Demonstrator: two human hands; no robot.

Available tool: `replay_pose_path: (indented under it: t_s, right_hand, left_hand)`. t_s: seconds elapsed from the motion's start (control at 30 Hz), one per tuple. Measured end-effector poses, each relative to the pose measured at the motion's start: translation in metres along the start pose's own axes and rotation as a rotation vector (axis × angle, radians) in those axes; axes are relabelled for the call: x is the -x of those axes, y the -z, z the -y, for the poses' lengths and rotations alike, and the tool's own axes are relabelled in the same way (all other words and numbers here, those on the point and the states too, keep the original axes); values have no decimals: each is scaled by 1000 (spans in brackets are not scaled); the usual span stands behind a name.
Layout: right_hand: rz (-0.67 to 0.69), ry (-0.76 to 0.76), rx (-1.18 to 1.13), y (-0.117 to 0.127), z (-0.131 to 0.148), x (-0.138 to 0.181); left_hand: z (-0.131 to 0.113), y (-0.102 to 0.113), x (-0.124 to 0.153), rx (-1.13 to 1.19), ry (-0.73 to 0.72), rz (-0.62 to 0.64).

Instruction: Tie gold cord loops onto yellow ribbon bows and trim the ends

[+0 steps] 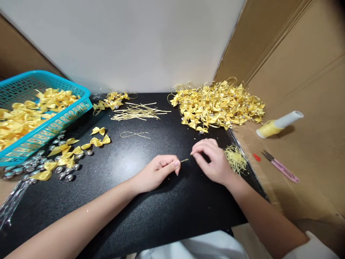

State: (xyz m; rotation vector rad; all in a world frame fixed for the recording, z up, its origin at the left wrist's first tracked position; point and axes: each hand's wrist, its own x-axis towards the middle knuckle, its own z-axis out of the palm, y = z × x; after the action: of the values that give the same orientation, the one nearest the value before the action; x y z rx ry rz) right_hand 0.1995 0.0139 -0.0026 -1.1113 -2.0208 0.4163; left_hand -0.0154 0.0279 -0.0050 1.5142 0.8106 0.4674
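Cord is pinched by left hand; right hand curled, contents unclear. Desk crowded by basket left, bows far right.

The basket is a loud turquoise with a lattice pattern of tiny holes, and the bows in it are plain butter yellow. Table is black with a fine pale speckle. Beads are shiny silver. Loose cords and the pinched bit of cord go pale gold, while the thread scraps lean kinda lime. Big pile mixes yellow, gold and silver dots. Tube's white with yellow thread, scissors have pink handles and dark blades, tag's bright red. Wall is pale grey, cardboard brown.
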Motion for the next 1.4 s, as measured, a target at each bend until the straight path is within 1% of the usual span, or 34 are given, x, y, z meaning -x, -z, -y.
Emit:
replay_pose_path:
  t_s: [0.07,0.1,0.2,0.3,0.5,0.6,0.83,1.03,1.23,1.4]
  right_hand:
    - [-55,-50,-19,4,-2,-1]
    - [-59,-69,-38,4,-2,-1]
    - [1,-85,-102,2,1,0]
    - [49,-69,-128,-5,7,1]
    - [42,-41,-104,-14,11,2]
    - [48,-38,-81,-13,10,2]
    - [122,-18,1,-6,7,1]
    - [10,-100,-2,2,-1,0]
    - [87,-82,-46,-5,5,2]
    - [103,-48,-42,-12,11,2]
  left_hand:
    - [0,0,0,2,11,-14]
    - [0,0,0,0,15,-16]
    - [0,0,0,-3,10,-14]
    - [1,0,0,-9,-2,-9]
    - [1,0,-1,-32,-24,2]
    - [-1,-1,0,-42,-18,4]
    - [-2,-1,0,-68,-6,3]
    - [1,0,0,-38,13,-13]
    - [1,0,-1,-39,-2,-7]
    - [-2,-2,-1,-68,3,-17]
